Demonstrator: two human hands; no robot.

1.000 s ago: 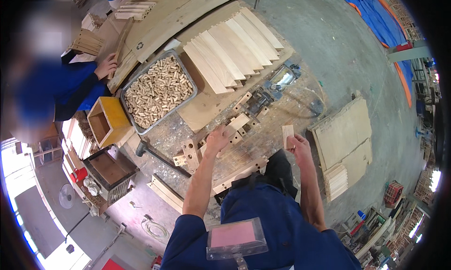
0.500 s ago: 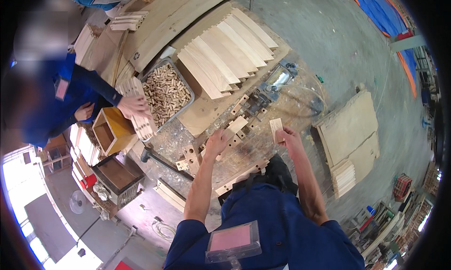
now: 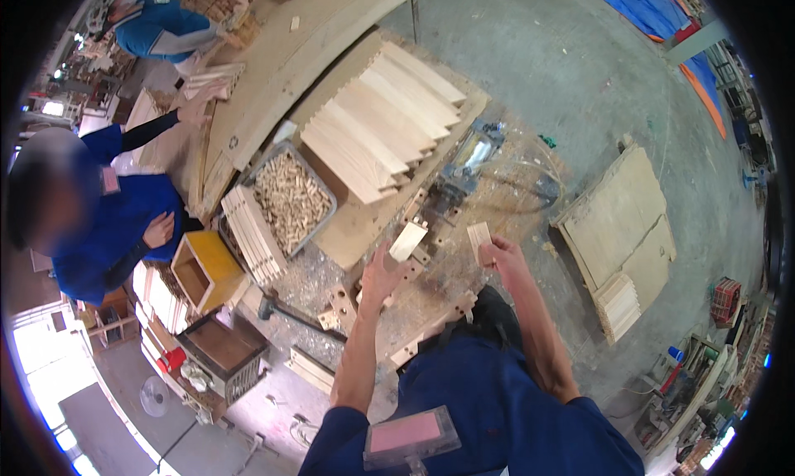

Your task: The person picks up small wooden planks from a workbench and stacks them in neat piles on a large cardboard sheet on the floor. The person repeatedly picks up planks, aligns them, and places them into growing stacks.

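Over the bench, my left hand [image 3: 383,276] has its thumb and fingers at the near end of a short flat wooden block [image 3: 408,242]. That block is at a wooden jig with drilled holes [image 3: 416,263]; whether it rests on the jig or is lifted off it is hard to see. My right hand [image 3: 507,259] pinches another small wooden piece [image 3: 478,241] by its right side, upright and apart from the jig. Beyond the jig sits a metal clamp device [image 3: 451,186] with a hose. A hammer [image 3: 290,313] lies left of my left forearm.
A grey tray of wooden dowels [image 3: 330,196] stands left, with a stack of drilled slats [image 3: 252,236] beside it. Long boards [image 3: 385,116] lie at the far side. A co-worker [image 3: 124,203] stands by a yellow-sided box [image 3: 207,269]. Cardboard [image 3: 617,223] lies on the floor at right.
The co-worker's hand has let go of the slats beside the dowel tray and reaches toward a farther stack. My view has shifted slightly; my hands keep nearly the same places.
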